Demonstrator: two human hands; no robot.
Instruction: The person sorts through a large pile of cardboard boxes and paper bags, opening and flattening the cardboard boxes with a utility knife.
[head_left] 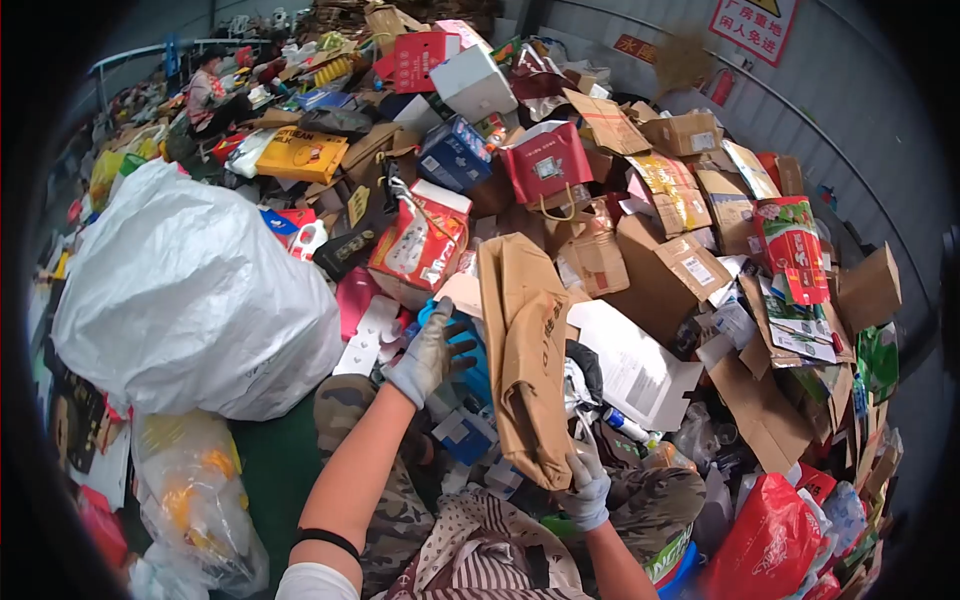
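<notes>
A flattened brown paper bag [530, 360] stands upright in front of my body, its lower right corner gripped by my right hand [585, 487] in a grey-white work glove. My left hand [432, 355], gloved too, is raised just left of the bag with its fingers spread and holds nothing. Behind that hand is a blue plastic item [474, 358], partly hidden by the bag. To the right of the bag lies a white sheet of card [628, 370]. A red and white box [420, 240] rests above my left hand.
A big white sack [195, 290] bulges at the left, above a clear plastic bag [200, 500]. Cardboard boxes [690, 275] pile up toward the wall at the right. A red bag [765, 545] lies at lower right. Another person [208, 97] sits far back left.
</notes>
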